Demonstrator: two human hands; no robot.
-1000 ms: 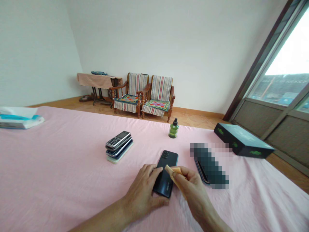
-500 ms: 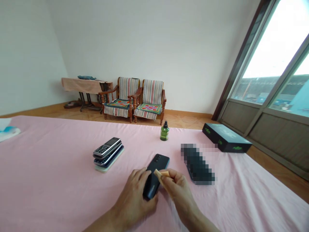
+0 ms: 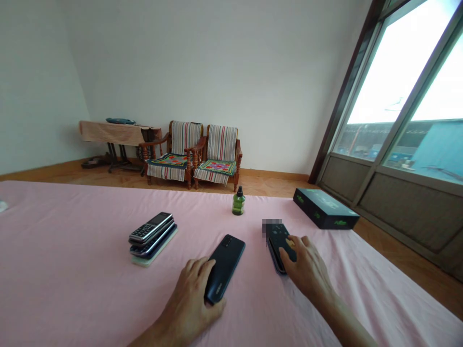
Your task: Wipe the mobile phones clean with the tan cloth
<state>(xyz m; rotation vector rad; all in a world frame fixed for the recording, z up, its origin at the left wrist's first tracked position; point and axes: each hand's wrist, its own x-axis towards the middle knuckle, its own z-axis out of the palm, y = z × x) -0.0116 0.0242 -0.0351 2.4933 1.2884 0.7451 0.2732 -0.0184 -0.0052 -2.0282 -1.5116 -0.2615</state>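
My left hand (image 3: 188,303) holds the lower end of a dark smartphone (image 3: 224,268), which lies on the pink sheet (image 3: 72,279). To its right, my right hand (image 3: 307,270) rests with curled fingers on a second dark phone (image 3: 278,246), partly pixelated in the picture. The small tan piece is not visible and may be hidden in my right hand. Left of my left hand lies a stack of several phones (image 3: 152,237), with a keypad phone on top.
A green bottle (image 3: 238,202) stands beyond the phones, and a black box (image 3: 325,208) lies near the sheet's far right edge. Past the sheet are a wooden floor, two striped armchairs (image 3: 191,156), a covered table (image 3: 115,133) and a large window (image 3: 394,96).
My right hand has moved right, from the first phone onto the second, and the tan piece no longer shows. My left hand stays on the first phone. The view has turned slightly.
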